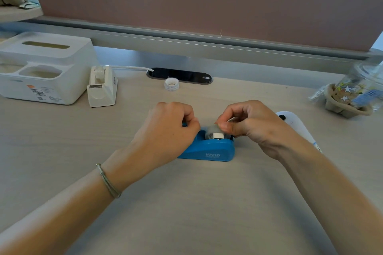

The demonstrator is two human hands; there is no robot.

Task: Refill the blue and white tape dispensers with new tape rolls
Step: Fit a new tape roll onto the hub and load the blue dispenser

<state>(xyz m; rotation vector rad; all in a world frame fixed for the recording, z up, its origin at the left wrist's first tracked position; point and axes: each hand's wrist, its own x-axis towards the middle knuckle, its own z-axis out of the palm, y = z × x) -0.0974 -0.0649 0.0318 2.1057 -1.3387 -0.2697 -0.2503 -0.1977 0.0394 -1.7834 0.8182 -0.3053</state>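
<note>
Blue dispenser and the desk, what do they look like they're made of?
Blue dispenser: looks like moulded plastic, smooth with a slight sheen and raised lettering on its side. Desk: probably laminate with a pale wood-grain print, matte; solid wood can't be ruled out.

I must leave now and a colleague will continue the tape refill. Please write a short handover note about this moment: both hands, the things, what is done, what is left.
Left hand: closed on the front end of the blue dispenser, steadying it on the desk.
Right hand: fingers pinched at the tape roll sitting in the blue dispenser, apparently working the tape end.
White dispenser: far left, beside the white organiser box, untouched; it looks empty, though I cannot be sure.
Spare roll: lying on the desk near the cable port.
Done: roll seated in blue.
Left: pull its tape to the cutter, then load the spare roll into white.
</note>
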